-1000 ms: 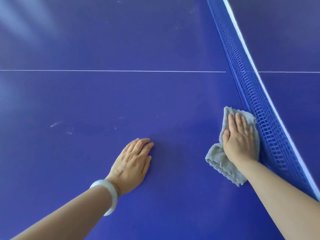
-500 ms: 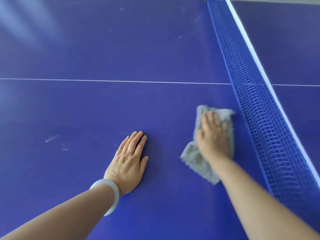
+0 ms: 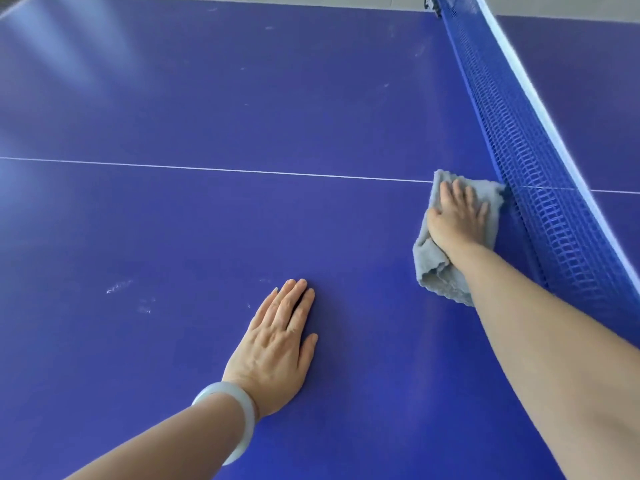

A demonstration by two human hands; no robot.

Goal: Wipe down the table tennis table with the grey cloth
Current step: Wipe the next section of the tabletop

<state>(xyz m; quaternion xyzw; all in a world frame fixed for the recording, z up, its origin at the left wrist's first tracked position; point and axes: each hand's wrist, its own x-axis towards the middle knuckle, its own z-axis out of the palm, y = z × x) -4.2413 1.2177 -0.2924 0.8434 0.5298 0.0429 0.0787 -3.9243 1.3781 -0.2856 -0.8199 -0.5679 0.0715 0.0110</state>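
Note:
The blue table tennis table (image 3: 242, 105) fills the view, with a thin white centre line running across it. My right hand (image 3: 457, 216) lies flat with straight fingers on the grey cloth (image 3: 436, 271), pressing it onto the table right beside the net, over the end of the white line. The cloth's rumpled tail sticks out below my wrist. My left hand (image 3: 277, 344) rests palm down on the bare table, nearer to me and to the left, with a pale bangle on its wrist.
The blue mesh net (image 3: 526, 161) with a white top band runs diagonally along the right, touching the cloth's far corner. Faint white smudges (image 3: 119, 287) mark the surface left of my left hand, and more sit near the far edge.
My right hand has slid the cloth away from me and back towards the net, onto the white line. My left hand has stayed planted while the view has tilted up.

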